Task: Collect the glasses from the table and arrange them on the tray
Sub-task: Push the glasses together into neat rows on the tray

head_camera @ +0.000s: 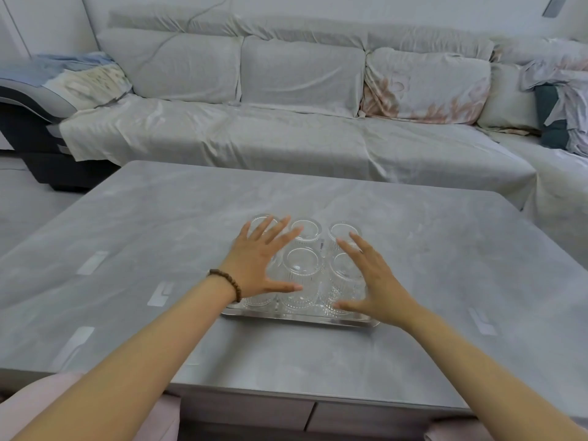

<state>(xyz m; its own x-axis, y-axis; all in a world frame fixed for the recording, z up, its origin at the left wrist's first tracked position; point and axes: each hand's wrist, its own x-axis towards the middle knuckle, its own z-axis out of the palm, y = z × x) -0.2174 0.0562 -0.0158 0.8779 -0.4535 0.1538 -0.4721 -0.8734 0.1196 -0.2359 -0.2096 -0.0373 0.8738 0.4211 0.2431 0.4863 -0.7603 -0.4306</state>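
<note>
Six glasses stand on one tray; one tray on one table; two hands above the tray.

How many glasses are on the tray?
6, in two rows on the tray: back left, middle, right; front left, mostly hidden by the left hand, middle, right.

Sofa: far side, L-shaped, draped in pale grey cloth. Floral cushion: right of centre against the backrest. Folded blankets: far left, on the sofa arm. Dark teal cushion: far right, partly under crumpled cloth. Wall plate: top right. Bead bracelet: brown, near centre. Pink stools: near left and near right corners.
</note>
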